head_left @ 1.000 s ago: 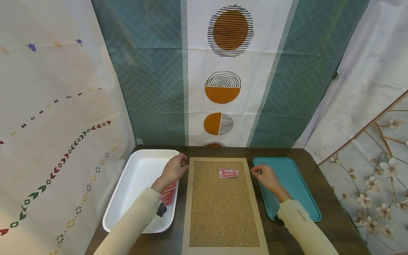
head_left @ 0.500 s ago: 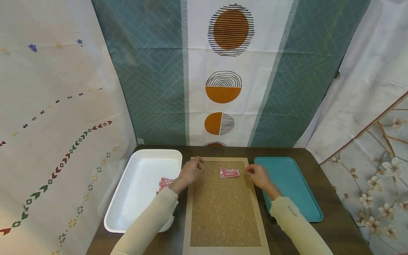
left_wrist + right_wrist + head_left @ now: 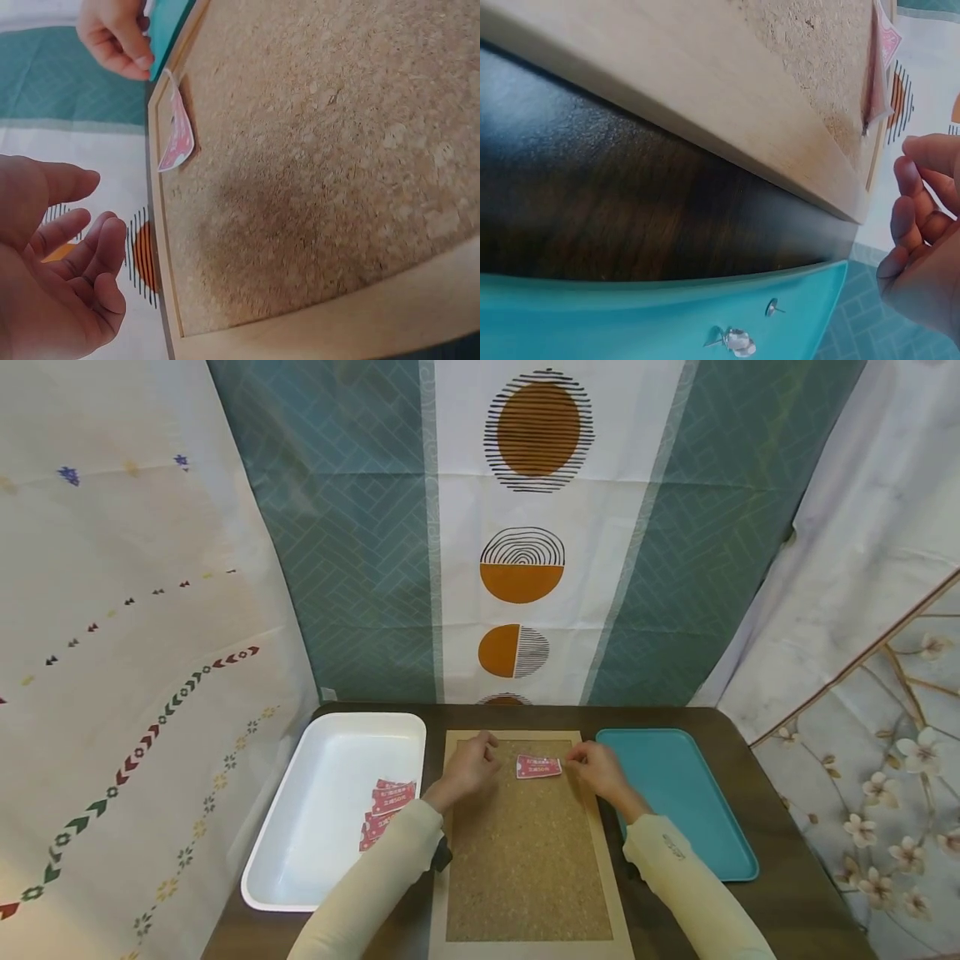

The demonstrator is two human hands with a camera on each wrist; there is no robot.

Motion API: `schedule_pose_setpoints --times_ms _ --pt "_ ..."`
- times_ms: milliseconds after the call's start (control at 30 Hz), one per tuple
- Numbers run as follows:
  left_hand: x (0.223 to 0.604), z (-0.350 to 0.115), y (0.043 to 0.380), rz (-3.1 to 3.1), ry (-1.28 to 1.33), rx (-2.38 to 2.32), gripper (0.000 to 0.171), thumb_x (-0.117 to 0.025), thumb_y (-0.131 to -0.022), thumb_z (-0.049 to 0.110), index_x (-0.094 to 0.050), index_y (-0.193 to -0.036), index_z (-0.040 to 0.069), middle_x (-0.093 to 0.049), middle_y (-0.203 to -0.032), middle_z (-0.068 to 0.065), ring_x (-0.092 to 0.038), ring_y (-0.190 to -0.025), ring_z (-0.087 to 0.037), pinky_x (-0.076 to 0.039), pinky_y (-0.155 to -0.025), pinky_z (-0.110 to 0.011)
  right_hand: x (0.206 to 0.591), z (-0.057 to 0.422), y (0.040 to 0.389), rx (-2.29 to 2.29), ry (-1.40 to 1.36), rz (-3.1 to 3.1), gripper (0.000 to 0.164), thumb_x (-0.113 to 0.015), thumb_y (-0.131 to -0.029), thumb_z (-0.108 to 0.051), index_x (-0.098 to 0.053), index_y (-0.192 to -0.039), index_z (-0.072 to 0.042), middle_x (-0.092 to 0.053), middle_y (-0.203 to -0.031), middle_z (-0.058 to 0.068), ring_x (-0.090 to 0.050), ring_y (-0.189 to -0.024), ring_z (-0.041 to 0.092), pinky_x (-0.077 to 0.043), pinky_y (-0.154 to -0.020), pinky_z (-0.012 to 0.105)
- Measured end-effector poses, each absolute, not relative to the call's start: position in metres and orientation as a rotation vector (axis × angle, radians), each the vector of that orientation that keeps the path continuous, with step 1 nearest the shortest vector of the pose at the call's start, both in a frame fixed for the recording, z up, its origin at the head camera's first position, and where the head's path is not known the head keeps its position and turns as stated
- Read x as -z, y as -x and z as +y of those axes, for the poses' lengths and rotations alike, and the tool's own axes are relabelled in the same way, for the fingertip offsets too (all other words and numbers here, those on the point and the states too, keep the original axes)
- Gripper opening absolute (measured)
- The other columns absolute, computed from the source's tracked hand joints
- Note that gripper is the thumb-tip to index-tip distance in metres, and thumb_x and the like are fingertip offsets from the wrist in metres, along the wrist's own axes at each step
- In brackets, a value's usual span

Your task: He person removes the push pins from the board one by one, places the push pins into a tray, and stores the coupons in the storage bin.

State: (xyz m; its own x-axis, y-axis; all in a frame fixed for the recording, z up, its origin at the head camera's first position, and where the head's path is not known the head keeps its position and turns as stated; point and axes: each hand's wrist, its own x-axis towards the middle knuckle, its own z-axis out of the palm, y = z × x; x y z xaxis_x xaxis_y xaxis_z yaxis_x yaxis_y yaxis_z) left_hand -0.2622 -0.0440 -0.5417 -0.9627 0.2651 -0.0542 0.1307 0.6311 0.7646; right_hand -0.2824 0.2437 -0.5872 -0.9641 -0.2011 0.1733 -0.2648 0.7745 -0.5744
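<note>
A pink paper coupon [image 3: 538, 767] with white lettering lies near the top of a wood-framed cork board [image 3: 528, 860]. In the left wrist view the coupon [image 3: 178, 135] bows up from the cork. To its left is my left hand [image 3: 471, 766], its fingers loosely bent and apart, holding nothing visible. My right hand [image 3: 602, 770] is at the coupon's right end, over the frame. In the right wrist view its thumb and index fingertips are close together, with nothing visible between them. A tiny dark bit shows at the coupon's near corner, too small to identify.
On the left, a white tray [image 3: 300, 827] holds several more pink coupons [image 3: 392, 797]. A teal tray [image 3: 697, 810] stands on the right with clear push pins [image 3: 739, 342] in it. Both trays and the board rest on a dark wooden table [image 3: 420, 906]. Patterned cloths hang behind and beside.
My left hand has moved right, from the white tray's edge to over the board beside the coupon. My right hand has moved left to the coupon's right end. The coupon lies where it was.
</note>
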Motion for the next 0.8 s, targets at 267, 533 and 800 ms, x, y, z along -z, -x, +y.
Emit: schedule_pose_setpoints --times_ms 267,533,800 --pt "0.547 -0.037 0.263 2.700 -0.319 -1.225 0.032 -0.060 -0.094 0.011 -0.053 -0.125 0.006 -0.059 -0.084 -0.004 -0.056 -0.067 -0.017 -0.047 -0.057 -0.030 0.590 0.233 0.288 -0.946 -0.394 -2.887 0.006 -0.072 -0.088 -0.014 -0.076 -0.091 -0.010 -0.070 -0.088 0.003 -0.062 -0.078 0.019 -0.051 -0.072 0.041" --pt "0.560 -0.026 0.264 2.698 -0.301 -1.149 0.035 -0.059 -0.095 0.011 -0.053 -0.130 0.009 -0.057 -0.084 -0.001 -0.054 -0.066 -0.015 -0.045 -0.055 -0.028 0.597 0.224 0.296 -0.957 -0.400 -2.912 0.005 -0.071 -0.088 -0.012 -0.076 -0.089 -0.011 -0.073 -0.088 0.001 -0.064 -0.079 0.018 -0.051 -0.072 0.040" --pt "0.559 -0.011 0.264 2.690 -0.262 -1.115 0.036 -0.060 -0.096 0.018 -0.053 -0.131 0.011 -0.059 -0.090 -0.002 -0.055 -0.073 -0.017 -0.046 -0.059 -0.030 0.599 0.218 0.300 -0.953 -0.351 -2.923 0.005 -0.074 -0.086 -0.014 -0.075 -0.089 -0.010 -0.069 -0.088 0.003 -0.062 -0.086 0.021 -0.050 -0.080 0.043"
